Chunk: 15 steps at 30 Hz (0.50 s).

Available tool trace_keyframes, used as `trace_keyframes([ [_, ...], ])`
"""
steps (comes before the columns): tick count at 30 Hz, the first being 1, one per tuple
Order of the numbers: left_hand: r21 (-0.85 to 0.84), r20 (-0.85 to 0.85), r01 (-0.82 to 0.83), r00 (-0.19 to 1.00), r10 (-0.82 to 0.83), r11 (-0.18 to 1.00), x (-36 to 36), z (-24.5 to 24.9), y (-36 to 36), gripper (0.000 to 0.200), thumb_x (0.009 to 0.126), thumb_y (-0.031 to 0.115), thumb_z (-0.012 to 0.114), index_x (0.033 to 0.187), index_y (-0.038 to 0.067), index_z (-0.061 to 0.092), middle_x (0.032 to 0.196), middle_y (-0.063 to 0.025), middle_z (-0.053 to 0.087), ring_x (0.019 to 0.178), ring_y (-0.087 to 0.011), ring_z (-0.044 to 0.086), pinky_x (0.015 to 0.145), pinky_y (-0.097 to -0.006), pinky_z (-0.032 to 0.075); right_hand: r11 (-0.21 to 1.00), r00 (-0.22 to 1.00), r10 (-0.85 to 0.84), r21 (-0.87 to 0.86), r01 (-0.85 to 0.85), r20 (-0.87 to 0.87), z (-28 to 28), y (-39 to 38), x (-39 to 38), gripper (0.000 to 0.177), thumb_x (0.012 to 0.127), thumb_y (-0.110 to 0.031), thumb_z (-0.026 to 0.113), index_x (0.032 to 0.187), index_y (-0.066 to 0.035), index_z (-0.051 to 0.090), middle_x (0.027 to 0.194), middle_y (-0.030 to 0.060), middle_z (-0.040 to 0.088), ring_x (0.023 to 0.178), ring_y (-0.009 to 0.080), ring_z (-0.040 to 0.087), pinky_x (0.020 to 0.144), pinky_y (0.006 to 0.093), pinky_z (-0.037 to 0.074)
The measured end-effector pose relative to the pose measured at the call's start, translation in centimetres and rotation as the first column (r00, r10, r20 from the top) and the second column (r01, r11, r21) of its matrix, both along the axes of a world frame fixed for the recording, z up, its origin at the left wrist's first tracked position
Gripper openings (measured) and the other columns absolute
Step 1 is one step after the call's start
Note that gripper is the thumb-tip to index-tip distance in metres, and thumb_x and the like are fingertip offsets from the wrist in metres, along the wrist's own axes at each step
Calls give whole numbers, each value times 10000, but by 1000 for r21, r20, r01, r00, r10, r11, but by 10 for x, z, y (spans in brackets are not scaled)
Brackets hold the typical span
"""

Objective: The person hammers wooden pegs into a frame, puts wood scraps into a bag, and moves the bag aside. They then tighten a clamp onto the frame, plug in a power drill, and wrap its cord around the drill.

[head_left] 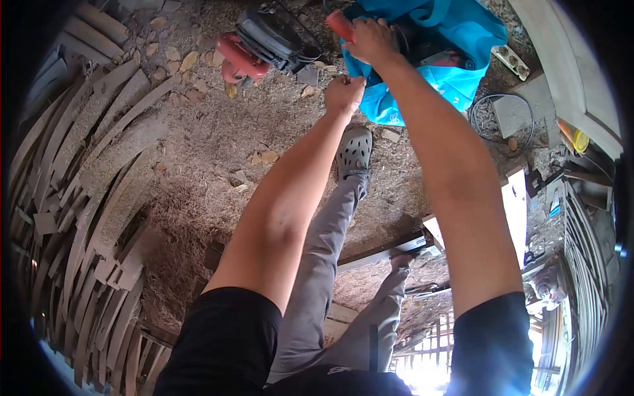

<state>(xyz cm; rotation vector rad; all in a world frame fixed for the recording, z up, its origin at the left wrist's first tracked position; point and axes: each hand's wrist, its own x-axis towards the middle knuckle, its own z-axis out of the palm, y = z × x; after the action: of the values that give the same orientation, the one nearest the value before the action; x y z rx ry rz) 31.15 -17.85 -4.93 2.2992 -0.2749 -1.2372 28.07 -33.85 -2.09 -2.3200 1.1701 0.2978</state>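
Observation:
A bright blue cloth bag [452, 82] stands on the ground at the top of the view, its mouth open. My left hand [345, 94] is closed, its fingers pinching the bag's near left edge. Over the bag's left side, my right hand [375, 41] is wrapped round a red handle-like part [341, 26] of a tool; the rest of it is mostly hidden. Dark and red tools [446, 56] lie inside the bag, partly covered by the cloth. Left of the bag, a red and black power tool [254, 49] rests on the ground.
Curved wood offcuts [99, 165] are piled along the left. A power strip [510, 63] and a looped cable [505, 125] lie right of the bag. Sawdust and dry leaves cover the ground [218, 158]. My grey clog [354, 152] stands below my hands; a long bar [380, 254] lies behind it.

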Motion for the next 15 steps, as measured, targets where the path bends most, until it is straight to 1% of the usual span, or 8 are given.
trace_keyframes([
  [2, -52, -103, -125, 988, 119, 991, 8, 16, 8, 201, 817, 265, 690, 853, 68, 675, 763, -27, 623, 647, -112, 577, 557, -303, 503, 979, 987, 127, -174, -109, 100, 7, 2, -15, 561, 821, -429, 726, 1171, -24, 558, 1142, 194, 616, 1099, 365, 590, 936, 468, 490],
  [4, -185, -302, -347, 910, 283, 919, 16, 48, 15, 145, 870, 210, 605, 881, 66, 612, 761, -15, 578, 642, -119, 562, 604, -293, 550, 966, 981, 148, -230, -117, 125, 18, 4, -30, 539, 830, -415, 719, 1159, -20, 558, 1109, 202, 617, 1065, 371, 598, 914, 481, 492],
  [6, -372, -284, -680, 731, 620, 631, 15, 48, 27, 124, 929, 179, 550, 850, 83, 542, 735, 3, 518, 606, -103, 506, 570, -272, 504, 971, 982, 113, -226, -78, 150, 31, 2, -36, 534, 827, -403, 722, 1150, -11, 555, 1101, 218, 613, 1045, 389, 596, 911, 483, 491],
  [7, -375, -289, -685, 727, 623, 625, 10, 55, 31, 124, 929, 179, 550, 850, 83, 542, 735, 3, 518, 606, -103, 506, 570, -272, 504, 969, 982, 121, -232, -84, 148, 33, 2, -35, 534, 827, -403, 722, 1150, -11, 555, 1101, 218, 613, 1045, 389, 596, 911, 483, 491],
  [10, -432, -266, -713, 686, 677, 553, -24, 99, 40, 156, 1001, 175, 499, 861, 106, 491, 735, 13, 475, 626, -87, 463, 552, -246, 367, 986, 985, -40, -152, 66, 166, 27, 10, -34, 498, 833, -371, 716, 1127, -3, 552, 1113, 235, 610, 1070, 404, 595, 920, 484, 489],
  [12, -528, -140, -517, 835, 532, 673, -50, 120, 47, 138, 992, 173, 506, 873, 107, 486, 736, 17, 473, 648, -84, 469, 586, -240, 385, 1000, 983, -12, 12, 10, 183, 14, 17, -26, 426, 846, -290, 684, 1135, -8, 549, 1114, 252, 612, 1094, 403, 600, 926, 494, 490],
  [14, -580, -163, -454, 878, 449, 677, -66, 134, 64, 137, 993, 174, 506, 875, 109, 482, 738, 17, 477, 660, -84, 474, 593, -244, 388, 974, 962, 199, 75, -216, 190, 51, 8, -12, 393, 851, -210, 637, 1184, -27, 538, 1100, 257, 620, 1045, 407, 628, 867, 507, 522],
  [15, -624, -190, -404, 909, 372, 669, -78, 134, 70, 136, 994, 174, 507, 877, 111, 478, 740, 18, 481, 672, -83, 479, 599, -249, 391, 993, 971, -1, 116, -28, 240, 62, 14, -8, 409, 847, -195, 627, 1213, -39, 534, 1077, 252, 625, 1001, 415, 638, 823, 510, 536],
])
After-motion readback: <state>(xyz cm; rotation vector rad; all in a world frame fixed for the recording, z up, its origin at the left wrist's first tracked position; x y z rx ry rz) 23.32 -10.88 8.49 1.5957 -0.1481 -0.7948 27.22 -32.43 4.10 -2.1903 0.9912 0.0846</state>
